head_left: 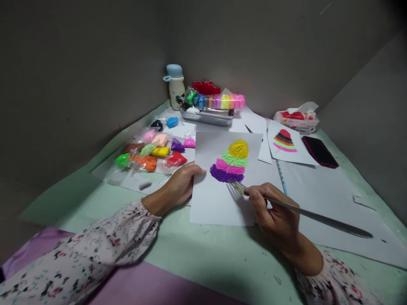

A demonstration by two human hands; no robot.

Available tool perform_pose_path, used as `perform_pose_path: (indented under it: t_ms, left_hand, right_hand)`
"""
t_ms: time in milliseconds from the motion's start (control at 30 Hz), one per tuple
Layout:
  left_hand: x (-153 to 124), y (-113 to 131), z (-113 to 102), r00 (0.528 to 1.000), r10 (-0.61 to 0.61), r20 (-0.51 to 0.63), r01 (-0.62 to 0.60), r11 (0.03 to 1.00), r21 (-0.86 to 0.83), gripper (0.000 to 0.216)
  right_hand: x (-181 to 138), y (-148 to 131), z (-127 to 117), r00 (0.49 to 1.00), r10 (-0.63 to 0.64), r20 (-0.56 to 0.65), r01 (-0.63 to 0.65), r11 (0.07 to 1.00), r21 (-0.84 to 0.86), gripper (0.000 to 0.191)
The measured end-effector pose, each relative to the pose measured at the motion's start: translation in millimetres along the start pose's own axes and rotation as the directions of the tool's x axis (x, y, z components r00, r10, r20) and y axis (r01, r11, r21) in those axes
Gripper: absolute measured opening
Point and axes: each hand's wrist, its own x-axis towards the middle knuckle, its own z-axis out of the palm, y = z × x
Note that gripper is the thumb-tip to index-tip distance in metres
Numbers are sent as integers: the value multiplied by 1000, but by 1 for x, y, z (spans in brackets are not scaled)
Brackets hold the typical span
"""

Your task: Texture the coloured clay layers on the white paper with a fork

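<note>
My left hand grips the left edge of a white paper sheet, thumb on top and the other fingers behind it. On the sheet is a layered clay shape with yellow, light green, pink and purple bands, their surface scored with fine lines. In my right hand is a metal fork, held like a pen. Its tines touch or hover just at the lower edge of the purple band; which of the two I cannot tell.
Bagged clay lumps lie left. Behind stand a bottle and a metal tray with a row of packed clay. Rightward are another clay picture, a phone, a tissue pack and white paper.
</note>
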Motion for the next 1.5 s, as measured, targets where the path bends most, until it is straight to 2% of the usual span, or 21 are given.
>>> perform_pose_path:
  t_ms: [600,1033,1267,1367,1500]
  left_hand:
    - [3,0,-2,997,0,-71,-1,1000,-12,18]
    - [4,0,-2,997,-3,-75,2,1000,-15,17]
    - [3,2,0,998,-12,-69,8,998,-62,16]
    - [1,4,2,998,-33,-53,28,996,-87,15]
    - [-1,5,3,995,-90,-53,83,990,-116,13]
  right_hand:
    - [1,0,0,1000,8,-26,-8,1000,-25,14]
    - [0,1,0,998,27,-60,-29,999,-39,16]
    - [1,0,-3,986,3,-167,-2,1000,9,15]
    - [1,2,-4,979,39,-203,-26,998,64,16]
    - [3,11,-3,941,101,-324,-70,992,108,14]
